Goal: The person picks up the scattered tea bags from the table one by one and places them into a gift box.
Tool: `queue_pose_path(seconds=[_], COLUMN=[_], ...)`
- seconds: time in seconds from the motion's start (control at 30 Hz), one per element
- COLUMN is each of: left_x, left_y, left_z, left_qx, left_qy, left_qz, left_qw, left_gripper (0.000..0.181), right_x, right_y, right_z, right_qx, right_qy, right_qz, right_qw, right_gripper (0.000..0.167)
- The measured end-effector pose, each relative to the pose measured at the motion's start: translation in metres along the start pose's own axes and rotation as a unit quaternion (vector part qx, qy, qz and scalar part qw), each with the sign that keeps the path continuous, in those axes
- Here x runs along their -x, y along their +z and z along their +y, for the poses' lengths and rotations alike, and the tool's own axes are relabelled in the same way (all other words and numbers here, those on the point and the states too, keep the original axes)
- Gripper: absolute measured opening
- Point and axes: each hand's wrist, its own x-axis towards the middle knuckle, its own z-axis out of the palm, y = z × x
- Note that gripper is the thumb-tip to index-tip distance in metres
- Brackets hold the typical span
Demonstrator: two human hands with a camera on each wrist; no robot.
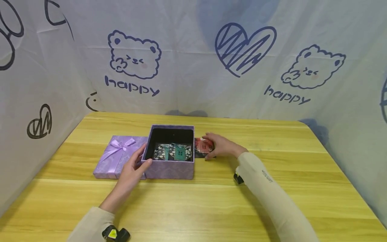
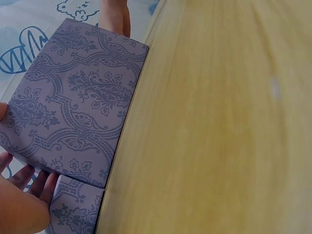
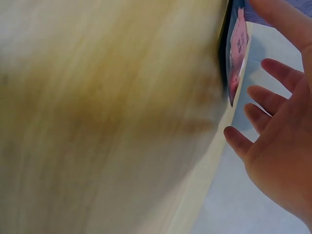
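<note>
A purple patterned box (image 1: 169, 169) with a black inside stands uncovered on the table. In it lie flat dark packets (image 1: 180, 153) with green labels and pale spots. My left hand (image 1: 132, 172) holds the box at its front left corner, thumb at the rim and fingers along the left side. To the right of the box lies a flat dark packet (image 1: 204, 147) with a red label, shown edge-on as a pink packet (image 3: 238, 48) in the right wrist view. Over its right side my right hand (image 1: 224, 146) is spread, thumb and fingers apart.
Left of the box, close against it, lies its purple lid (image 1: 107, 163) with a ribbon bow (image 1: 122, 144). The wooden table (image 1: 193, 208) has a rounded far right corner. A white cloth (image 1: 187, 67) with drawings hangs behind and at both sides.
</note>
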Motion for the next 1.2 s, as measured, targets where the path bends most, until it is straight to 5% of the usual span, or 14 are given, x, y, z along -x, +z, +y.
queue_pose_path(seconds=[0.33, 1.2], left_x=[0.001, 0.002], left_y=[0.001, 0.001], left_z=[0.003, 0.002], left_qx=[0.01, 0.011], left_qy=[0.005, 0.003], left_qz=[0.006, 0.005], left_qw=[0.9999, 0.9999], left_gripper=[0.061, 0.061], right_x=[-0.002, 0.012], right_y=[0.003, 0.003], right_z=[0.005, 0.0], right_qx=[0.012, 0.05], right_qy=[0.021, 0.018], right_qz=[-0.026, -0.005], right_qw=[0.9994, 0.9986], right_gripper=[0.087, 0.083])
